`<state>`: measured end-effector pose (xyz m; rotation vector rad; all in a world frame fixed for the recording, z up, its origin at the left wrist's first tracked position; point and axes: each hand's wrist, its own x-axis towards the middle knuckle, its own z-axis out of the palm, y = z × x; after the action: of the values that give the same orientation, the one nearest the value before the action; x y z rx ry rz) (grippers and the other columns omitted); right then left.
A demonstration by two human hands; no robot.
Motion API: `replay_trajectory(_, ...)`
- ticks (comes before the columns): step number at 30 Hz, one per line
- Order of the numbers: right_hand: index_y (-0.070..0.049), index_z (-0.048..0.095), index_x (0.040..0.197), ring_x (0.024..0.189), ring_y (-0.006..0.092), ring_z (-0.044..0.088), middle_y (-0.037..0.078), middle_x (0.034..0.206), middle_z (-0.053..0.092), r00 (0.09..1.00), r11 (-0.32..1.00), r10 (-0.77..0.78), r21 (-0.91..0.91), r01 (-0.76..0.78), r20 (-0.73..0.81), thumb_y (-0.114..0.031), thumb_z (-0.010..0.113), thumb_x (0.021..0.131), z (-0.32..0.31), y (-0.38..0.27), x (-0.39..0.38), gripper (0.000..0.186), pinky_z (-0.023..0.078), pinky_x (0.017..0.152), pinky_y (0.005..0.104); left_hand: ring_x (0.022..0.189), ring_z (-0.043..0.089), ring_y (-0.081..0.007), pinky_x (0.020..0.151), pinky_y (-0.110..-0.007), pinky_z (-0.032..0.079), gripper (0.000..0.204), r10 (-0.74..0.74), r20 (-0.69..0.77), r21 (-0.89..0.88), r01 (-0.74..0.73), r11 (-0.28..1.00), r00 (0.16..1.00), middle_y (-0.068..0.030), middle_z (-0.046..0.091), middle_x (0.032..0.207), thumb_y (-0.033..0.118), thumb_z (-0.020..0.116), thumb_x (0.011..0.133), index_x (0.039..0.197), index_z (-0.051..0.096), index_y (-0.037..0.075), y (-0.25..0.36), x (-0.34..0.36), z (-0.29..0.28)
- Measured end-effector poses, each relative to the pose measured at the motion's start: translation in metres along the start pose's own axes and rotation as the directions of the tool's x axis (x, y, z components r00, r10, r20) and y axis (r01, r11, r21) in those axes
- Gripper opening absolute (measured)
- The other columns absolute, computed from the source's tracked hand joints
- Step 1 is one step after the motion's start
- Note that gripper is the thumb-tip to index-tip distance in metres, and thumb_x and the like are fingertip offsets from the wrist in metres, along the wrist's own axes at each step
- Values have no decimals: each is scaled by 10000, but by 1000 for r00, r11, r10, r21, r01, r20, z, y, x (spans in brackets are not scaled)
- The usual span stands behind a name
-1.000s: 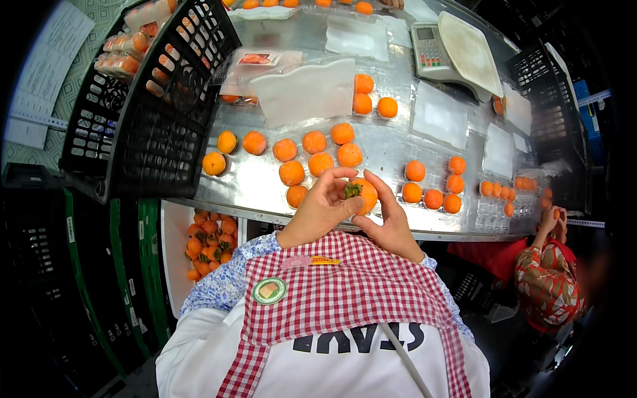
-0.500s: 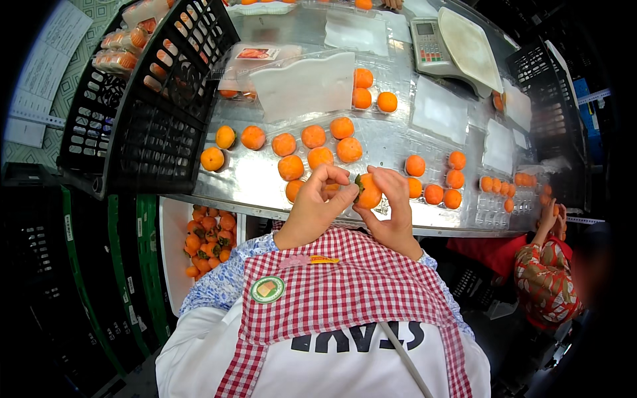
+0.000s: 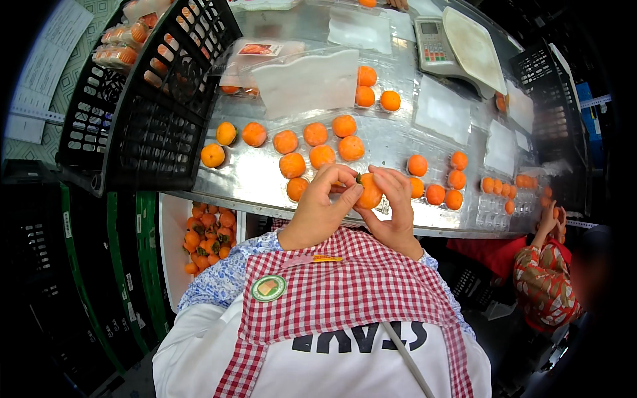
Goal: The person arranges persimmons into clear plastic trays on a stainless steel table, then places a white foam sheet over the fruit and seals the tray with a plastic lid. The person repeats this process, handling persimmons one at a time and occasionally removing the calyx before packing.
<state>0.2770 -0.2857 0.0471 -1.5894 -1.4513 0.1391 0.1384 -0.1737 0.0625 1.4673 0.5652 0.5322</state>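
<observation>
An orange persimmon [image 3: 370,193] with a green calyx is held over the metal table [image 3: 252,189] near its front edge. My right hand [image 3: 391,212] grips it from the right with fingers and thumb. My left hand [image 3: 323,205] has its fingers curled at the calyx side of the same fruit, thumb against it, the fingertips partly hidden. Several loose persimmons [image 3: 322,155] lie just beyond my hands, some on clear plastic trays; more sit in clear punnets [image 3: 434,194] to the right. Below the table edge at left, a white crate [image 3: 176,252] holds many persimmons.
Black crates [image 3: 139,132] with packed fruit stand at left; dark crates [image 3: 79,278] are below. A scale [image 3: 468,50], white pads [image 3: 305,86] and another crate [image 3: 544,73] are on the table. A co-worker [image 3: 547,278] works at right; another person's fingers show at the top.
The persimmon in my hands has turned, so its calyx faces left and is now mostly behind my left fingertips. My left thumb has moved slightly onto that side.
</observation>
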Motion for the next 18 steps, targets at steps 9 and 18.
replay_trajectory(9, -25, 396, 1407, 1225, 222, 500, 113, 1332, 511, 847, 655, 492, 555, -513, 202, -65, 780, 767, 2, -3, -13, 747, 392, 1053, 355, 964, 570, -120, 853, -268, 468, 210, -153, -119, -166, 132, 977, 981, -62, 592, 1102, 201, 521, 1008, 1109, 570, 23, 5, 3, -4)
replay_trajectory(18, -3, 386, 1404, 1148, 178, 555, 111, 1279, 544, 680, 202, 650, 787, -584, 338, -165, 638, 924, -4, 2, -13, 566, 446, 992, 315, 936, 598, -114, 854, -272, 481, 241, -315, -118, -259, 277, 925, 942, -59, 653, 982, 204, 535, 999, 1107, 611, 2, 4, 5, -9)
